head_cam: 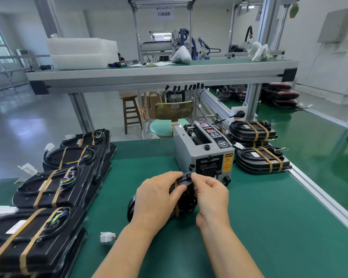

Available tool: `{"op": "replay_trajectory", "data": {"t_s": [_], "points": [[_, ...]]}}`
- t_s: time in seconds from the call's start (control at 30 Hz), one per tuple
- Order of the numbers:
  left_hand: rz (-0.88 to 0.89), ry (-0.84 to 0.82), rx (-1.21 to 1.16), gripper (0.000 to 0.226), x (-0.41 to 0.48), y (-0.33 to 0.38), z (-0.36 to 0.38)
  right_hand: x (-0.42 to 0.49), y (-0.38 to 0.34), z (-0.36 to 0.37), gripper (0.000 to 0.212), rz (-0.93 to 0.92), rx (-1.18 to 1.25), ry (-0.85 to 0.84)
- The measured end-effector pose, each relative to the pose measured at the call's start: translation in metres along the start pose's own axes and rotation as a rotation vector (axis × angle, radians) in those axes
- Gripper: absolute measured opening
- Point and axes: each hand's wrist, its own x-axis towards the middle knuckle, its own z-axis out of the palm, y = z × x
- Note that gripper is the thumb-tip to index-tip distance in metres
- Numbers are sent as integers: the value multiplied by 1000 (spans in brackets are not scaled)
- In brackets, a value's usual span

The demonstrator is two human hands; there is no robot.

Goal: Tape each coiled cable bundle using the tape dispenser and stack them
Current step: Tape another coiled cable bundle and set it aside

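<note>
Fingers (204,182) grip cable bundle (186,197), tilted, lengthwise left-right

Grey dispenser (205,155) stood upright. Black bundle (187,199), bearing one tan tape band, was tilted just in front of it. Left stack (54,187) and right stack (261,160) of taped bundles flanked the dispenser.

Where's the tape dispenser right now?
The tape dispenser stands on the green table, centre of the head view, just beyond the held bundle, left of two taped bundle stacks.

Head view, down (near) at bench (269,227)
</note>
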Motion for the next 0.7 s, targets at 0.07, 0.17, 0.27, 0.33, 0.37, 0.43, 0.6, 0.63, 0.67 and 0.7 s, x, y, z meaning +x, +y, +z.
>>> {"op": "replay_trajectory", "data": {"t_s": [0.07, 0.17, 0.27, 0.33, 0.37, 0.43, 0.6, 0.63, 0.67, 0.7], "points": [[16, 13, -29, 26, -1, -1, 0, 2, 0, -1, 17, -10, -33, -3], [29, 16, -34, 30, -2, -3, 0, 4, 1, -1, 14, -4, -73, -11], [40, 22, -29, 35, -3, -3, 0, 4, 1, -1, 13, 2, -99, -17], [62, 36, -32, 35, -3, -2, -1, 5, 2, -1, 13, -7, -111, -19], [73, 39, -41, 35, -3, -1, -2, 6, 3, -1, 13, -13, -114, -17], [93, 40, -60, 35, -4, 0, -3, 7, 4, -2, 15, -33, -120, -11], [175, 77, -21, 28, -7, 0, -3, 8, 4, -2, 21, -60, -112, -21], [186, 93, 0, 28, -7, 0, -3, 8, 5, -2, 21, -60, -109, -24], [198, 110, 18, 28, -7, 0, -2, 8, 5, -2, 21, -61, -110, -26], [215, 125, 34, 27, -7, 0, -2, 8, 5, -2, 21, -64, -114, -28]]}}
